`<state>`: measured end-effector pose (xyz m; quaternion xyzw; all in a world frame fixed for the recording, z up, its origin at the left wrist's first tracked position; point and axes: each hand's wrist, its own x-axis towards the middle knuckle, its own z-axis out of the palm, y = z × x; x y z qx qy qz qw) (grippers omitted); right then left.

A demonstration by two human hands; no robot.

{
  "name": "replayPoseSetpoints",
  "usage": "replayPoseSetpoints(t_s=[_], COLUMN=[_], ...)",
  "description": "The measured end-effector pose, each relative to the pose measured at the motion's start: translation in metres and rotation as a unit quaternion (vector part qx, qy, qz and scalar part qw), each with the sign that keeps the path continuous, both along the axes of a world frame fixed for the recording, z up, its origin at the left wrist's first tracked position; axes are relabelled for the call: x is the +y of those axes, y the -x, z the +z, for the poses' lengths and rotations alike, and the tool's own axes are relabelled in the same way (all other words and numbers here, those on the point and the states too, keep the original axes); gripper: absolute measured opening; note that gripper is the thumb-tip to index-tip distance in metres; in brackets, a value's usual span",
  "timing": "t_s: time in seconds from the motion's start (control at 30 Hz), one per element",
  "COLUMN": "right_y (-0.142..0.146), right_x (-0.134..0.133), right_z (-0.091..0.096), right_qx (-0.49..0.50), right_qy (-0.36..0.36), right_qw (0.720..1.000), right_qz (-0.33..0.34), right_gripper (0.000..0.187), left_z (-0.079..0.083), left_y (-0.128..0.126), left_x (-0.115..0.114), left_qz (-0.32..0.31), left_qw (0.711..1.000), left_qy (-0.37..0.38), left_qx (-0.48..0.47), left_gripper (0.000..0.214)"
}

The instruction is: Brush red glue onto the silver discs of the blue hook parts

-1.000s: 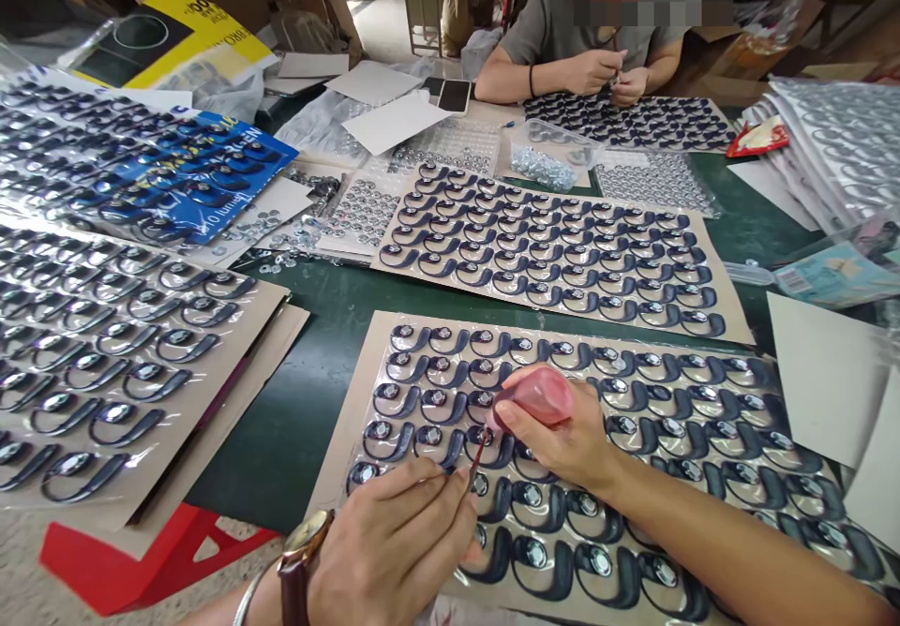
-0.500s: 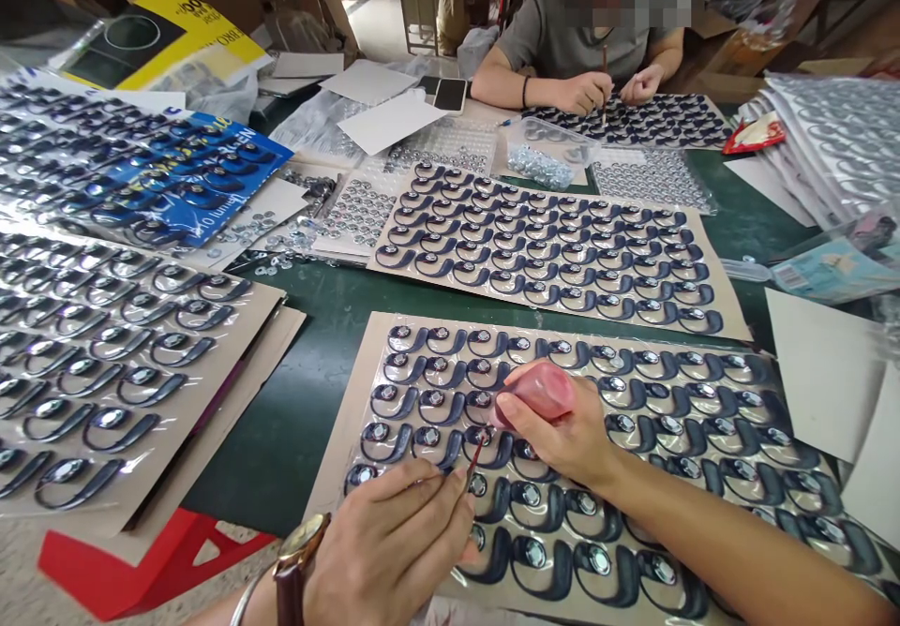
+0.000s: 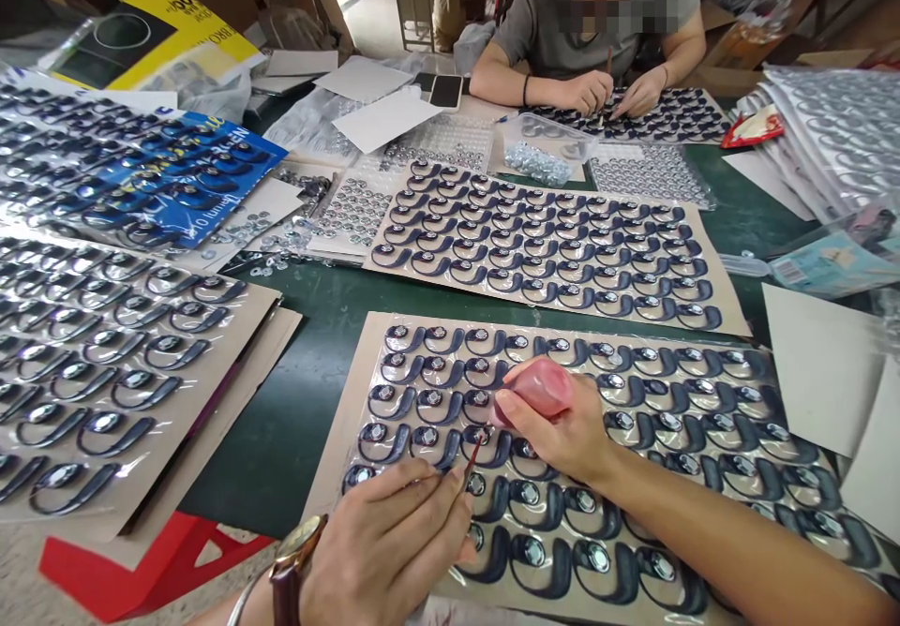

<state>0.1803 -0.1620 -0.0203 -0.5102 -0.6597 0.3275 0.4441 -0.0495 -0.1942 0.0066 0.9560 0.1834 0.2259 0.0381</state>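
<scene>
My right hand point(image 3: 566, 434) is wrapped around a soft pinkish-red squeeze bottle point(image 3: 543, 387), tilted with its lower end hidden by the fingers. My left hand point(image 3: 390, 537), wearing a wristwatch point(image 3: 301, 542), pinches a thin dark-red pointed stick point(image 3: 475, 454). The stick's tip meets one of the round shiny centres in the rows of dark curved pieces point(image 3: 540, 570). These pieces lie under clear film on a cardboard sheet point(image 3: 344, 396) beneath both hands. Whether the bottle touches a piece cannot be seen.
A second sheet of curved pieces point(image 3: 562, 242) lies beyond, and a stack of sheets point(image 3: 197, 364) stands left on the green table point(image 3: 302, 382). A plastic tub of small clear parts point(image 3: 538, 162) is farther back. Opposite, a co-worker point(image 3: 597, 54) bends over another sheet.
My hands, the bottle and the stick keep almost the same place on the sheet. The view has shifted slightly. Across the table, the co-worker's hands have come closer together.
</scene>
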Motion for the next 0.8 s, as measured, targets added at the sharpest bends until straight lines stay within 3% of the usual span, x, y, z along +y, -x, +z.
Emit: replayPoseSetpoints(t_s=[0.5,0.8], right_y=[-0.001,0.000], right_x=[0.000,-0.001], right_z=[0.007,0.006], right_qx=[0.032,0.007], right_qy=[0.014,0.023], right_qw=[0.999,0.999], right_qz=[0.012,0.025], right_gripper=[0.006,0.008], left_z=[0.012,0.010], left_y=[-0.007,-0.003], left_x=[0.008,0.017], left_qz=[0.018,0.033], left_qw=[0.995,0.971], left_qy=[0.075,0.204], left_qx=[-0.061,-0.123], left_gripper=[0.019,0.025])
